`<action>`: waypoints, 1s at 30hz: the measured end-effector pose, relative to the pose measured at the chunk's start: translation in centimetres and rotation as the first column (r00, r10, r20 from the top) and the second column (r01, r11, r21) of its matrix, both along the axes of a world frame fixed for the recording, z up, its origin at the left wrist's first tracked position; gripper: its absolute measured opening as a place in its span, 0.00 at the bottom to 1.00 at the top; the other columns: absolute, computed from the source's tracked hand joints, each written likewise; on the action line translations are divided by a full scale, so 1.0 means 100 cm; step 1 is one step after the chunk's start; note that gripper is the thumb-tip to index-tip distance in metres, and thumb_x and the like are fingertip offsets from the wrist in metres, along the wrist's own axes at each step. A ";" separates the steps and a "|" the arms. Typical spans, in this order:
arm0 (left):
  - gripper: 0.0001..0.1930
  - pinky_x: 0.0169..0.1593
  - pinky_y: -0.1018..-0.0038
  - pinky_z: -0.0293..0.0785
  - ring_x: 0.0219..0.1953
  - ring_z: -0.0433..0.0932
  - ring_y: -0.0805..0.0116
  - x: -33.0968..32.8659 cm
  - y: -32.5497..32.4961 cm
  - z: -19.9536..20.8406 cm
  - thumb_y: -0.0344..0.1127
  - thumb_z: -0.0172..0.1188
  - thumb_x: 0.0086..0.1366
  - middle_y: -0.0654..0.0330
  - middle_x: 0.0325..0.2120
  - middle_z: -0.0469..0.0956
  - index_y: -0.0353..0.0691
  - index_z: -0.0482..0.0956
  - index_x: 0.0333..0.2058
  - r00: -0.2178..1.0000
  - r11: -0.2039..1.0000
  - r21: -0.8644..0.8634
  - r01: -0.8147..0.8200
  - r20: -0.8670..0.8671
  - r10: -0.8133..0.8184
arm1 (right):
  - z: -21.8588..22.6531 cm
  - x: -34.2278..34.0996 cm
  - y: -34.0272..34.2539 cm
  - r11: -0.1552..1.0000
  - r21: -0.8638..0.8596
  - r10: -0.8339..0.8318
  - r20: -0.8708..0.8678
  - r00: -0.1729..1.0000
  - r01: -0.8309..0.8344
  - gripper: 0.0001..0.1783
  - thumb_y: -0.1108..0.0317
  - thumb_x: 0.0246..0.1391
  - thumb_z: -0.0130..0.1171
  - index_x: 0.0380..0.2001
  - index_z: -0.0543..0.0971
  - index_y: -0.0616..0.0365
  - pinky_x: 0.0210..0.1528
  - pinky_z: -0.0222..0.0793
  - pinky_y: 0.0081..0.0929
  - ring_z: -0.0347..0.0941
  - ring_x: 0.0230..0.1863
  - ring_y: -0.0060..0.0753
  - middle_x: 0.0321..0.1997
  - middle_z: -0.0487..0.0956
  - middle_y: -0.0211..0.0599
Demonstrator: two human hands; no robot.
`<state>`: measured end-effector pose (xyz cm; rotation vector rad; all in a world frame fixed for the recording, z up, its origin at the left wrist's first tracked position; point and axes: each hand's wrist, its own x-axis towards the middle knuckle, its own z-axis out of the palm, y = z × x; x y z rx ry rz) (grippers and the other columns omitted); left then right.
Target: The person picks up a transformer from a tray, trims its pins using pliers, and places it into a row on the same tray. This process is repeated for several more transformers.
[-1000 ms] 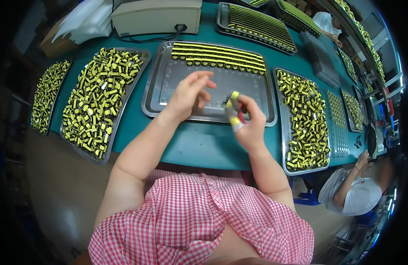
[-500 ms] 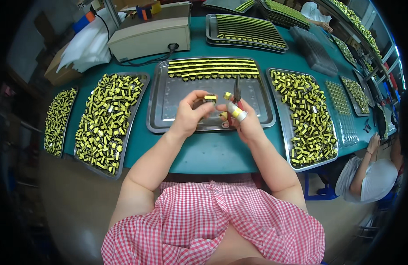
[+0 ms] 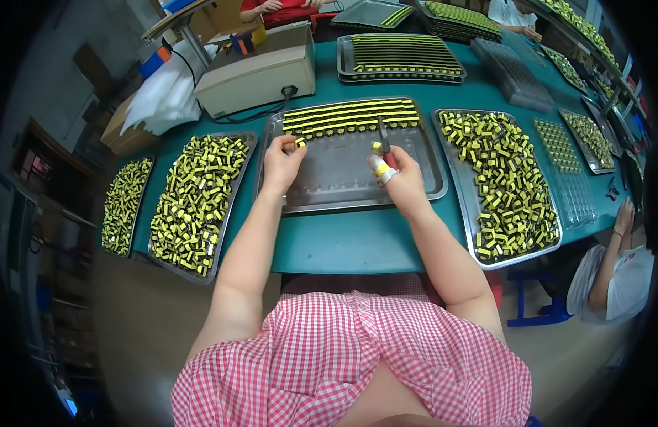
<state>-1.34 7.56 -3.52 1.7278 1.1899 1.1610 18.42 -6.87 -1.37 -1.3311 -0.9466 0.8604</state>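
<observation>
My left hand (image 3: 282,167) pinches a small yellow-and-black coil component (image 3: 300,143) at the left end of the nearest row. That row belongs to several neat rows of such components (image 3: 350,117) along the far side of a metal tray (image 3: 343,206). Over the tray's right part, my right hand (image 3: 403,178) is closed around red-handled pliers (image 3: 384,136), their dark jaws pointing away from me toward the rows. White and yellow tape (image 3: 382,171) wraps my right thumb. Another yellow patch shows at a right fingertip; whether it is tape or a component, I cannot tell.
Trays of loose components flank the work tray: one at left (image 3: 197,206), a smaller one (image 3: 126,206) beyond it, another at right (image 3: 499,185). Behind stand a beige box-shaped device (image 3: 258,71) and a filled tray (image 3: 403,57). A co-worker's arm (image 3: 613,242) is at right.
My left hand has moved left and away from me, carrying the component from near my right hand to the row's left end. The view has shifted; a person in red now shows at the back.
</observation>
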 end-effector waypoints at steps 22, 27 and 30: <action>0.10 0.43 0.63 0.69 0.38 0.72 0.54 0.003 0.055 -0.003 0.30 0.63 0.48 0.57 0.34 0.75 0.42 0.79 0.32 0.633 0.890 0.438 0.124 -0.726 0.269 | 0.014 -0.001 -0.010 0.993 0.096 -0.075 0.112 0.991 0.065 0.14 0.63 0.48 0.61 0.37 0.77 0.59 0.29 0.60 0.17 0.62 0.26 0.15 0.24 0.71 0.23; 0.10 0.42 0.64 0.69 0.37 0.72 0.55 0.005 0.055 -0.003 0.30 0.63 0.47 0.58 0.32 0.76 0.42 0.78 0.31 0.640 0.853 0.488 0.186 -0.719 0.272 | 0.016 -0.001 -0.011 0.993 0.104 -0.066 0.123 0.990 0.054 0.14 0.63 0.48 0.61 0.38 0.77 0.59 0.32 0.61 0.18 0.64 0.28 0.16 0.26 0.73 0.24; 0.10 0.42 0.65 0.69 0.37 0.72 0.56 0.008 0.054 0.000 0.29 0.63 0.46 0.59 0.31 0.75 0.42 0.78 0.31 0.625 0.856 0.478 0.199 -0.734 0.265 | 0.017 0.000 -0.011 0.994 0.097 -0.064 0.130 0.989 0.051 0.15 0.63 0.48 0.61 0.38 0.77 0.59 0.34 0.62 0.19 0.65 0.30 0.17 0.26 0.73 0.25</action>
